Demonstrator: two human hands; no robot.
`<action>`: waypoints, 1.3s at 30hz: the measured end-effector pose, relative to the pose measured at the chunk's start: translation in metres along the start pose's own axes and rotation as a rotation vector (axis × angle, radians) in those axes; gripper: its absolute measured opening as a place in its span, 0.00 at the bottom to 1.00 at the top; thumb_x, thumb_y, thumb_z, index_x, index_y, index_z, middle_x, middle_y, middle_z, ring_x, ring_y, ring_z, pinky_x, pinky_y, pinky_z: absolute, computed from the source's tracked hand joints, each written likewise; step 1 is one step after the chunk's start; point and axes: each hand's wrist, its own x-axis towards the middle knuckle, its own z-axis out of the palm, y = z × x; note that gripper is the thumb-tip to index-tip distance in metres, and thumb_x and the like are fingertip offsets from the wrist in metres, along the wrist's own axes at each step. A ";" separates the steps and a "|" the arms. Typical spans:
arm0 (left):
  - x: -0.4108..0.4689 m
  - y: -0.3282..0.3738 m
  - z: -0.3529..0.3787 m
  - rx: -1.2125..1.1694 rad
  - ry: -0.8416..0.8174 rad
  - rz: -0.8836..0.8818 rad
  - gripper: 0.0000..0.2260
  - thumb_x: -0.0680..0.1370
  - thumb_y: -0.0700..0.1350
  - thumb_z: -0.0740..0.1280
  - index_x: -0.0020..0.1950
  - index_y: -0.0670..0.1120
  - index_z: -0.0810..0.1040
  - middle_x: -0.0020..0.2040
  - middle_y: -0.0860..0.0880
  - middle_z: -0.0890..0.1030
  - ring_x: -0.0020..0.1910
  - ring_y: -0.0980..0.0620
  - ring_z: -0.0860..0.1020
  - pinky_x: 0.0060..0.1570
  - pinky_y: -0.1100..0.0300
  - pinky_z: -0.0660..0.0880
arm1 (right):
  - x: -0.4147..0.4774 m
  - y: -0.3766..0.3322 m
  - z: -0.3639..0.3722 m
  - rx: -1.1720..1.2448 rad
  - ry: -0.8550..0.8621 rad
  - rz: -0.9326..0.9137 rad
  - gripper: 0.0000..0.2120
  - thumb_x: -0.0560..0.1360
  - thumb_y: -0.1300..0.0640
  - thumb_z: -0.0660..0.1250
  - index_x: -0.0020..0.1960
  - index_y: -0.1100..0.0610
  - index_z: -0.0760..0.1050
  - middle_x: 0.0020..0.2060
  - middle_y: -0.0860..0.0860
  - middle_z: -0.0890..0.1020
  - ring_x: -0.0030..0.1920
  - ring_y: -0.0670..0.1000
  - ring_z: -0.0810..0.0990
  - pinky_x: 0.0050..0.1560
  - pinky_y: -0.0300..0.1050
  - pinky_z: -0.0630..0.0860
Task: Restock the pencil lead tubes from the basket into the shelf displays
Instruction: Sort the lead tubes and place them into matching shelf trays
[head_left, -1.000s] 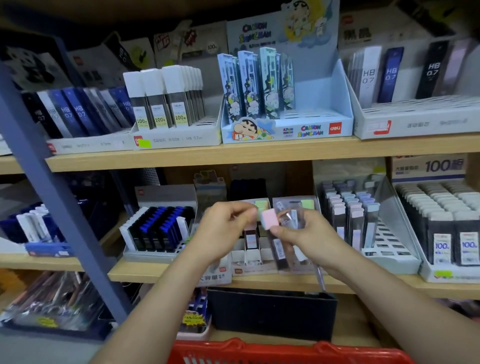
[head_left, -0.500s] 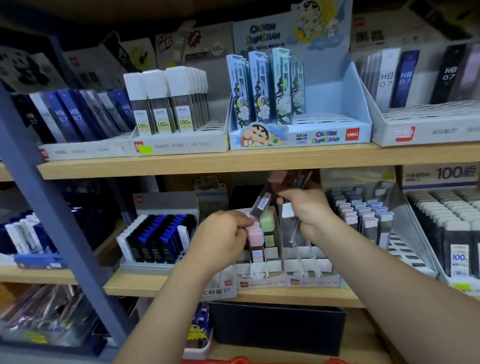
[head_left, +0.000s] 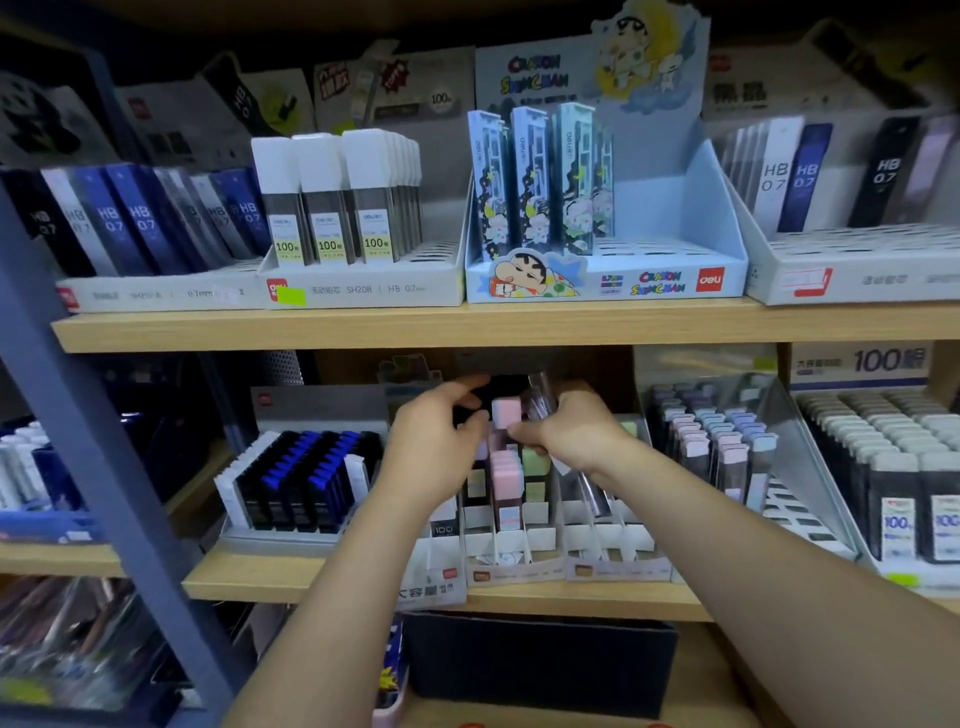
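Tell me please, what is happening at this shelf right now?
A person restocks pencil lead tubes. The right hand grips a bundle of clear tubes over the white display on the middle shelf. A pink-capped tube sits between both hands, above the display's pink row; the left hand touches it, though its grip is unclear.
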 end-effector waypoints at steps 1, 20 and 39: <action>0.004 0.003 0.002 0.009 -0.022 -0.003 0.16 0.78 0.44 0.67 0.66 0.51 0.77 0.57 0.53 0.81 0.55 0.53 0.78 0.55 0.62 0.73 | 0.000 -0.001 -0.001 -0.012 -0.019 -0.006 0.11 0.71 0.57 0.75 0.36 0.56 0.75 0.33 0.51 0.78 0.35 0.49 0.76 0.37 0.42 0.71; 0.019 0.005 -0.006 0.123 -0.152 -0.006 0.13 0.78 0.50 0.68 0.62 0.52 0.79 0.54 0.50 0.82 0.52 0.54 0.78 0.51 0.64 0.73 | -0.017 0.022 -0.004 0.195 -0.077 -0.101 0.04 0.74 0.61 0.73 0.45 0.54 0.79 0.36 0.51 0.79 0.32 0.47 0.75 0.38 0.42 0.74; 0.028 0.011 -0.014 -0.068 -0.013 -0.036 0.04 0.73 0.47 0.75 0.46 0.50 0.82 0.44 0.49 0.82 0.44 0.52 0.78 0.45 0.61 0.75 | -0.015 0.020 0.000 0.091 -0.046 -0.055 0.06 0.72 0.59 0.75 0.41 0.54 0.78 0.38 0.49 0.81 0.36 0.48 0.77 0.38 0.42 0.73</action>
